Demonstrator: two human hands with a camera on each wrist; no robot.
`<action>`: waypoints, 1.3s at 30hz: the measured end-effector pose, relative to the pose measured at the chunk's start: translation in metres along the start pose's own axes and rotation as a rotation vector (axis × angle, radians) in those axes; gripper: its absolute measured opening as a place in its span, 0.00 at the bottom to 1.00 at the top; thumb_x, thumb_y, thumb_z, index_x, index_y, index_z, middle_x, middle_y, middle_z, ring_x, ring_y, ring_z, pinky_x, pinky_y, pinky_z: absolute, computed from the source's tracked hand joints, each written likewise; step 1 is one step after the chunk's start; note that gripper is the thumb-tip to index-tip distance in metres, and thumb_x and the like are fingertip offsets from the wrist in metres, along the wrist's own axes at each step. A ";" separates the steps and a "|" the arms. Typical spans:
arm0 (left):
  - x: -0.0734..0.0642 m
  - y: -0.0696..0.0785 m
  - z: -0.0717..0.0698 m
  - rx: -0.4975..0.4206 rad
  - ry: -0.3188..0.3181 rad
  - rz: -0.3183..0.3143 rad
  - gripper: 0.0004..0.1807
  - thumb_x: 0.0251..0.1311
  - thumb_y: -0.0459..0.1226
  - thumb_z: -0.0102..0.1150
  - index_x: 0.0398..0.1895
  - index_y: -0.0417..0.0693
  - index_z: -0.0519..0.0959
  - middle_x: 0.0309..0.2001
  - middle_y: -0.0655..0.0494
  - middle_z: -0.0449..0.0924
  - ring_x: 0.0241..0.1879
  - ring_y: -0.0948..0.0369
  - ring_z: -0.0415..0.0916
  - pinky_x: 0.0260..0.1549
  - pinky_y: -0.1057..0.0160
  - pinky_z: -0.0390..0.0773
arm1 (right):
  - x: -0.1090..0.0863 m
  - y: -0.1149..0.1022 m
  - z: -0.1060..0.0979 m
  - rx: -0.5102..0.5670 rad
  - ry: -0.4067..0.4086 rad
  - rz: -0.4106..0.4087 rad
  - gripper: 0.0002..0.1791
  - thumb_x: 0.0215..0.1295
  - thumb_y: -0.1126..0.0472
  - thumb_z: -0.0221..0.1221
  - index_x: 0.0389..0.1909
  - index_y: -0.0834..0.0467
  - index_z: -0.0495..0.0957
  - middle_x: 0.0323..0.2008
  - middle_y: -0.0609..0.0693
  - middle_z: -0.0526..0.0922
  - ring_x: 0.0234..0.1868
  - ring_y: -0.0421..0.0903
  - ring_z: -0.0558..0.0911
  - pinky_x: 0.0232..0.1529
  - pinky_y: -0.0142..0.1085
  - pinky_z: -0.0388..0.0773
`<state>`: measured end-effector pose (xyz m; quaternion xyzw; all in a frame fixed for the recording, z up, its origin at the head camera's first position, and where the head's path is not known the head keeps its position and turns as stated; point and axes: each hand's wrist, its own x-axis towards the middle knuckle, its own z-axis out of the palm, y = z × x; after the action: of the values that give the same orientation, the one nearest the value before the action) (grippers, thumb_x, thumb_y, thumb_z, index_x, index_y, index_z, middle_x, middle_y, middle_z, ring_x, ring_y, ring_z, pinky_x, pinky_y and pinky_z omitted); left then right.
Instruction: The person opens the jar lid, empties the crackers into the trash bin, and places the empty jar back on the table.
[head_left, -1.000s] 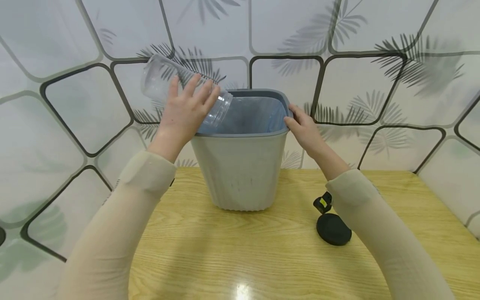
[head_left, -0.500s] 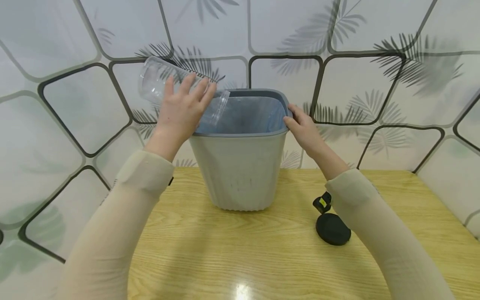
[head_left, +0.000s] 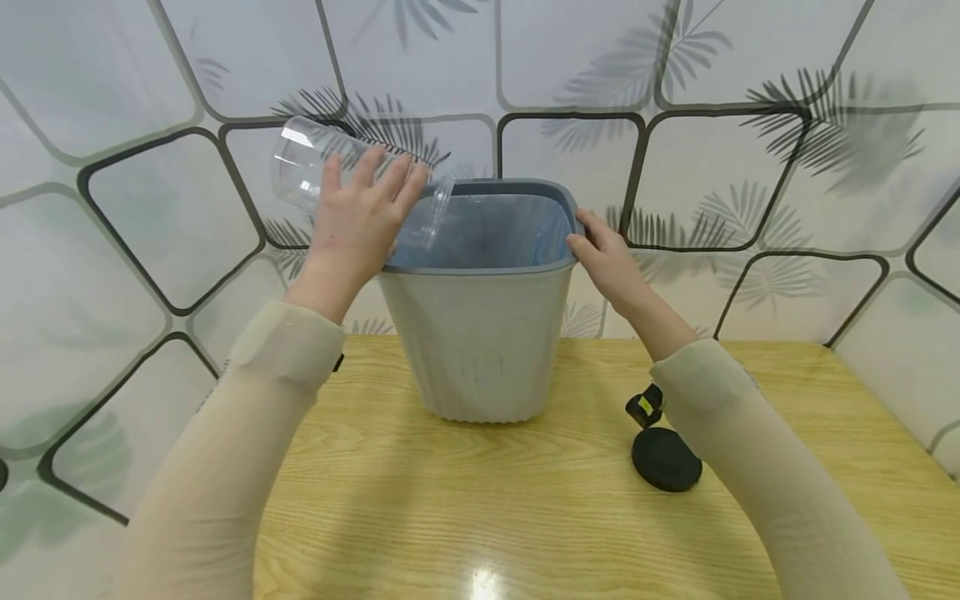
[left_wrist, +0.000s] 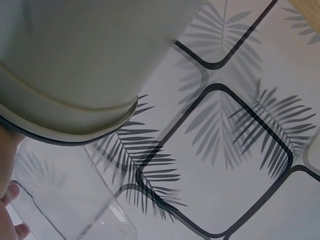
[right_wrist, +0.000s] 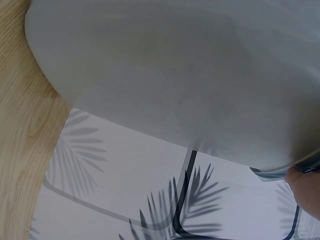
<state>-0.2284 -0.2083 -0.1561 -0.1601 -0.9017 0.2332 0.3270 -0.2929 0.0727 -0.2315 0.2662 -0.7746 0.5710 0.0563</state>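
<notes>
A clear plastic jar (head_left: 303, 162) is gripped by my left hand (head_left: 352, 221), tilted so its mouth leans over the left side of a trash bin. No contents show in the jar. The grey-white trash bin (head_left: 480, 342) stands upright with a blue-grey rim and a bluish liner bag (head_left: 502, 225) inside. My right hand (head_left: 611, 262) holds the bin's rim at the right, thumb and fingers around the edge. In the left wrist view the jar (left_wrist: 75, 195) sits below the bin's rim, with fingertips along its side. The bin's wall (right_wrist: 165, 75) fills most of the right wrist view.
On the wooden table (head_left: 450, 517), a black round lid (head_left: 666, 459) lies by the right forearm. A small black object with a yellow mark (head_left: 645, 406) lies just behind it. A patterned wall (head_left: 570, 67) rises close behind the bin.
The left hand and jar have shifted slightly left, and the jar's mouth has drawn back a little toward the bin's left rim. The right hand and bin stay nearly still.
</notes>
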 end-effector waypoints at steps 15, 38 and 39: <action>-0.007 -0.010 0.000 -0.057 -0.020 -0.061 0.48 0.40 0.40 0.69 0.65 0.47 0.53 0.62 0.48 0.56 0.62 0.47 0.47 0.54 0.39 0.48 | -0.001 0.000 0.000 -0.011 -0.007 0.003 0.32 0.68 0.58 0.41 0.66 0.67 0.42 0.66 0.62 0.44 0.66 0.51 0.48 0.61 0.42 0.50; -0.020 -0.020 0.007 -0.241 0.082 -0.286 0.49 0.35 0.41 0.72 0.64 0.46 0.57 0.62 0.48 0.58 0.62 0.49 0.50 0.54 0.41 0.51 | -0.001 0.001 -0.001 -0.003 -0.010 0.002 0.32 0.67 0.58 0.41 0.66 0.67 0.42 0.66 0.62 0.45 0.65 0.52 0.49 0.61 0.42 0.51; -0.021 -0.020 0.007 -0.253 0.090 -0.299 0.49 0.35 0.41 0.72 0.64 0.46 0.57 0.61 0.48 0.59 0.62 0.49 0.50 0.54 0.42 0.51 | -0.001 0.001 -0.001 -0.004 -0.009 0.003 0.32 0.67 0.58 0.41 0.66 0.67 0.42 0.66 0.62 0.45 0.65 0.52 0.49 0.61 0.42 0.51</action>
<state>-0.2206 -0.2372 -0.1612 -0.0745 -0.9220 0.0597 0.3753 -0.2929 0.0739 -0.2321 0.2673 -0.7764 0.5683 0.0525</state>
